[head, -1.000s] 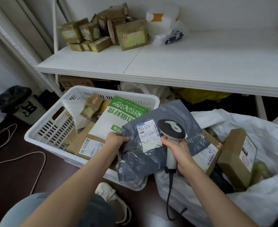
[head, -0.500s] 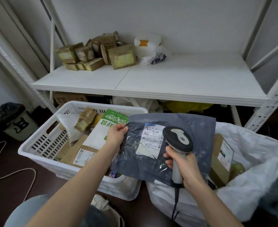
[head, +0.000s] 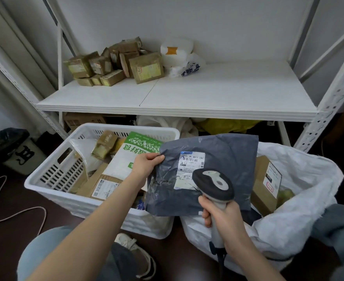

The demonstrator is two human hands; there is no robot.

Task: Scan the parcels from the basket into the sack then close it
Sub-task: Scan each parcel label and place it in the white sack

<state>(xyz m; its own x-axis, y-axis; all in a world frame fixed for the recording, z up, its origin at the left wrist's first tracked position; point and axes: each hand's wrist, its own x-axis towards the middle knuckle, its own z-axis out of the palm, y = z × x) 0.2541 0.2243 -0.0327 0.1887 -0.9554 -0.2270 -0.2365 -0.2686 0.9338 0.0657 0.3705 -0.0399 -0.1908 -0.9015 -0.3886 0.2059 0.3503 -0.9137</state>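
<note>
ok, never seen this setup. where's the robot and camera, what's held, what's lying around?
No robot here: a person works bare-handed, and every picture comes from one camera on their head, looking forward and down. The left hand pinches the top corner of a grey mailer bag, its label facing the camera. The right hand grips a barcode scanner, held over that label. Left stands a white basket holding more parcels; right, an open white sack with a brown box inside. Behind, a white shelf carries brown parcels.
</note>
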